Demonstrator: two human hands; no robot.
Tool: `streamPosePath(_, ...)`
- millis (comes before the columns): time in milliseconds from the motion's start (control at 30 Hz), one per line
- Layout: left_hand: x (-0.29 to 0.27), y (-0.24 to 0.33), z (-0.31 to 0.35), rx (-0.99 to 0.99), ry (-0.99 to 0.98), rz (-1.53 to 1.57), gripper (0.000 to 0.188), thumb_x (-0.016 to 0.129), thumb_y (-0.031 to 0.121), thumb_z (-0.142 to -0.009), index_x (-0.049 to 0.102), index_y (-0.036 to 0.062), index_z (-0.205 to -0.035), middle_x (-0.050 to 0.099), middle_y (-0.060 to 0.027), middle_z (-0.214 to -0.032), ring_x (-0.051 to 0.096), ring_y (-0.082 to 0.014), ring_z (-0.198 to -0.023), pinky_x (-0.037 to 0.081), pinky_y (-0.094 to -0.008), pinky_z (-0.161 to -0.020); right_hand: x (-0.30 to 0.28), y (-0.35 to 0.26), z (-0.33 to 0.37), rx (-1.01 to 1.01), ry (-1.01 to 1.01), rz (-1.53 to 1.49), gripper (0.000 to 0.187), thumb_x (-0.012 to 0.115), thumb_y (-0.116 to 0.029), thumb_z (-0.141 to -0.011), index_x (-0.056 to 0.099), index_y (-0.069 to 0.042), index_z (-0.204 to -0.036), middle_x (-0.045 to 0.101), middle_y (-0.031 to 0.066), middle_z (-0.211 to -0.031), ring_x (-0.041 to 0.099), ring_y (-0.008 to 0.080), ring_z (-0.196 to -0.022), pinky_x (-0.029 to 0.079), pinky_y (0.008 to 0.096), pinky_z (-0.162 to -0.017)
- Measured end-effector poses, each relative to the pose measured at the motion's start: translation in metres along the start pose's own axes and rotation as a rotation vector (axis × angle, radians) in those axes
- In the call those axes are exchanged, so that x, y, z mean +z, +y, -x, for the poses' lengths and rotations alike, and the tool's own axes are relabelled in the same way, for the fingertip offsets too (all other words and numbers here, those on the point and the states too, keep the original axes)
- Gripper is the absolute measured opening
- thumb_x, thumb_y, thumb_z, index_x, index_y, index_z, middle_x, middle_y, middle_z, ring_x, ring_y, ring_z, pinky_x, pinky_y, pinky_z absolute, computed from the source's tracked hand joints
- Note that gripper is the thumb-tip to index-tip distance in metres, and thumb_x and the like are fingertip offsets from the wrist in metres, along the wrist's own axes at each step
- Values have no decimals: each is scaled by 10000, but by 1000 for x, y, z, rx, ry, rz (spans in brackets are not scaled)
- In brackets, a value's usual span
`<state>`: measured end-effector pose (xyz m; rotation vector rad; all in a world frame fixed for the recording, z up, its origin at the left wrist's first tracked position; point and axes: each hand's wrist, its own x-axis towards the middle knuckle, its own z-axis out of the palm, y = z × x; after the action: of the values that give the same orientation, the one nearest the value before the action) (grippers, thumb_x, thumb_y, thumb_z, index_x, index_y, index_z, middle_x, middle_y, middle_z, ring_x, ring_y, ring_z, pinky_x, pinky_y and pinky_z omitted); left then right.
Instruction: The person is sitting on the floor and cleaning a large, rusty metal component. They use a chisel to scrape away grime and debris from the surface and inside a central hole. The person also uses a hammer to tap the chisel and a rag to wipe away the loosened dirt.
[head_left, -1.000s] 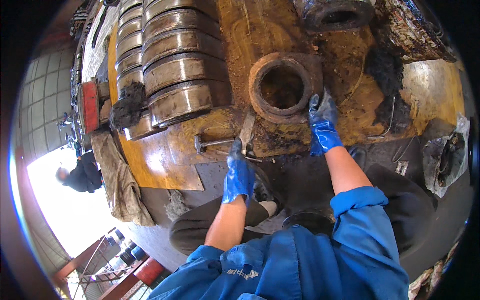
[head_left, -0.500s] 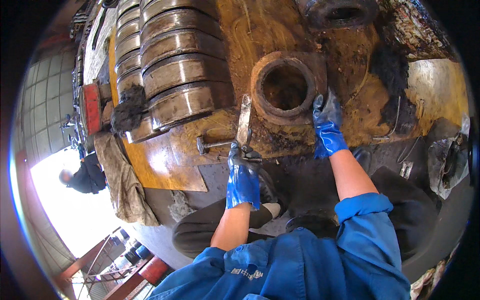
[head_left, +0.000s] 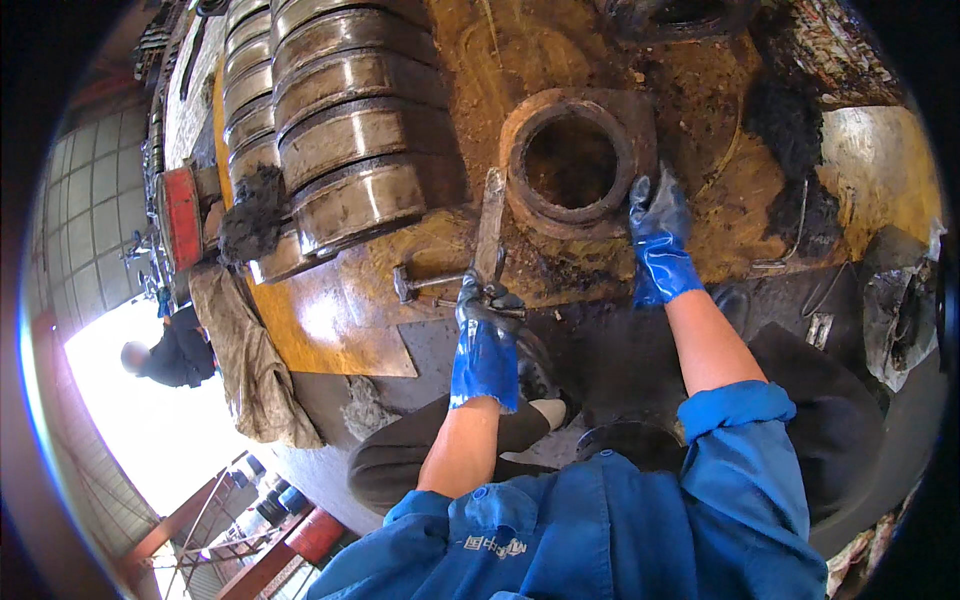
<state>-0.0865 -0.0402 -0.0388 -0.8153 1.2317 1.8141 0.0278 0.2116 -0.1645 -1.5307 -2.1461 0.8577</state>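
My left hand (head_left: 488,305), in a blue rubber glove with a blackened palm, is closed round the lower end of a flat metal bar (head_left: 489,215). The bar points away from me, close along the left side of a rusty square housing with a round raised rim (head_left: 517,170). To the left of that hand lies a hammer (head_left: 403,284), its handle running toward the glove. My right hand (head_left: 660,220), gloved alike, rests at the housing's right edge with fingers stretched out and thumb apart. Nothing shows in its grasp.
Large metal rings (head_left: 350,195) stand in rows at left, near a dark fibrous clump (head_left: 255,225). A brown cloth (head_left: 245,360) hangs over the table's left edge. Another round part (head_left: 680,20) lies at the far side. A bent rod (head_left: 800,230) and a plastic bag (head_left: 895,320) are at right.
The whole view has shifted slightly, so the table things sit a little higher. The bar's face looks darker, its angle a little changed. Both hands keep nearly the same places.
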Motion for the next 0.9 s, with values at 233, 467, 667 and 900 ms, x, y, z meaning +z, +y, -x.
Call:
streamPosePath(233,27,13,-22,606,-135,-931,327,529,365,-1043,602,132,-1260,584,2,-802,491,-103,-525,399,-263,-449,-8,-8,0,97,-167,-55,550,550,-332,-991,498,-27,-1445,553,229,-1429,542,396,-1295,442,432,-1112)
streamPosePath(467,52,28,1,216,139,-383,278,500,325,-1059,641,120,-1184,556,23,-796,502,-63,-656,420,-205,-597,7,10,10,2,-23,14,548,536,-366,-991,518,-46,-1435,617,248,-1327,589,434,-1215,475,477,-1047)
streamPosePath(667,68,45,5,153,151,-408,330,528,386,-1055,661,85,-1077,528,21,-781,472,-76,-643,394,-230,-570,6,8,1,-4,-40,-9,531,511,-359,-1016,517,-21,-1425,624,259,-1313,603,438,-1195,482,489,-1034)
streamPosePath(900,64,77,-18,312,50,-755,254,548,244,-1035,681,45,-1120,596,-16,-784,519,-112,-628,424,-273,-535,-1,-1,1,37,-59,-20,540,517,-359,-1006,518,-29,-1433,612,263,-1335,593,432,-1220,473,477,-1059)
